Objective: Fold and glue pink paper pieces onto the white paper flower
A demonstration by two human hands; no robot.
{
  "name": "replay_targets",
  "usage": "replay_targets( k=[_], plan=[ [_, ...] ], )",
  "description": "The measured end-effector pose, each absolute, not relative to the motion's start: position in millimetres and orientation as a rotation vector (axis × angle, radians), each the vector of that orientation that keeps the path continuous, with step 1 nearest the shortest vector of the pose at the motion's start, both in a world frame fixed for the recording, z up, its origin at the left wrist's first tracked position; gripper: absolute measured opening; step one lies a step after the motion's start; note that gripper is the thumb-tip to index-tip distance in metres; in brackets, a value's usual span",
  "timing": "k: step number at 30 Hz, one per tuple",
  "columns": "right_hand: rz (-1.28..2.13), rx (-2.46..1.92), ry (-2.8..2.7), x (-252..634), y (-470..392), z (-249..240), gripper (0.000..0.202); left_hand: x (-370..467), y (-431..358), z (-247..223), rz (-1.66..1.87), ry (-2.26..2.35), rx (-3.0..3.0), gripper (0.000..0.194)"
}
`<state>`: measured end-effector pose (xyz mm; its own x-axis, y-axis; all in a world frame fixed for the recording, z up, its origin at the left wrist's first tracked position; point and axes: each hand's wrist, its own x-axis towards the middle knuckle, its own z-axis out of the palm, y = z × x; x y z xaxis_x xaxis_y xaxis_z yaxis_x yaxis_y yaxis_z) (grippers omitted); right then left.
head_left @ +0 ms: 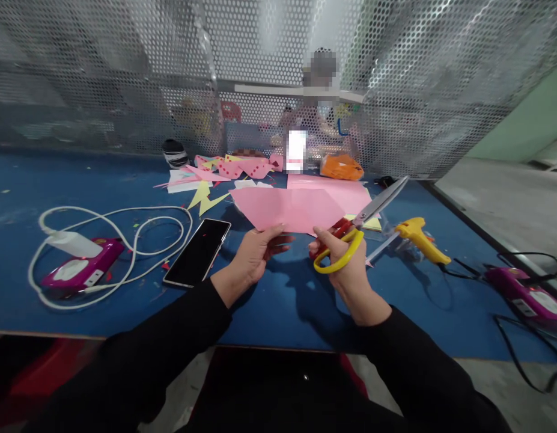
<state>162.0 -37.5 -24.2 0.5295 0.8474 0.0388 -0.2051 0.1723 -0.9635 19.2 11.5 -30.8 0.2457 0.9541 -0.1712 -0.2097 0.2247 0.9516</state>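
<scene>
While the left hand pinches a pink sheet, the right hand, fingers curled closed, grips scissors and the sheet's edge.

On your table: phone lies left of your sheet, power strip farther left; glue gun right, second power strip beyond.
</scene>
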Motion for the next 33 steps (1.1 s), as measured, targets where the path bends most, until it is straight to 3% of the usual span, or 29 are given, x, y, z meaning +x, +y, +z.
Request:
replay_targets(
  k=[3,10,14,18,24,27,31,33],
  plan=[
    [0.788,-1.108,-0.652,163.4,-38.4,-25.0,0.042,-1.9,17.5,-35.2,0.900,1.069,1.361,0.014],
    [0.842,-1.115,-0.656,162.3,-41.6,-26.0,0.039,-80.1,28.7,-45.9,0.733,1.337,2.197,0.043],
    [0.836,-1.114,-0.629,161.5,-43.3,-24.9,0.046,-96.3,29.6,-47.9,0.135,1.440,2.976,0.055],
    [0.871,-1.117,-0.639,162.5,-44.2,-25.2,0.047,-115.3,37.7,-48.6,-0.032,1.461,3.122,0.056],
    [0.953,-1.109,-0.663,160.7,-44.7,-25.2,0.048,-138.7,42.8,-42.8,0.357,1.474,2.810,0.052],
    [0.959,-1.099,-0.667,158.8,-43.2,-24.5,0.047,-103.5,21.2,-30.4,0.736,1.439,2.176,0.039],
    [0.919,-1.057,-0.676,158.0,-39.6,-24.7,0.047,-29.6,-5.8,-13.8,0.652,1.019,1.179,0.035],
    [0.931,-1.058,-0.708,159.0,-37.3,-24.8,0.045,-1.6,-6.2,-9.1,0.792,0.901,0.867,0.027]
  ],
)
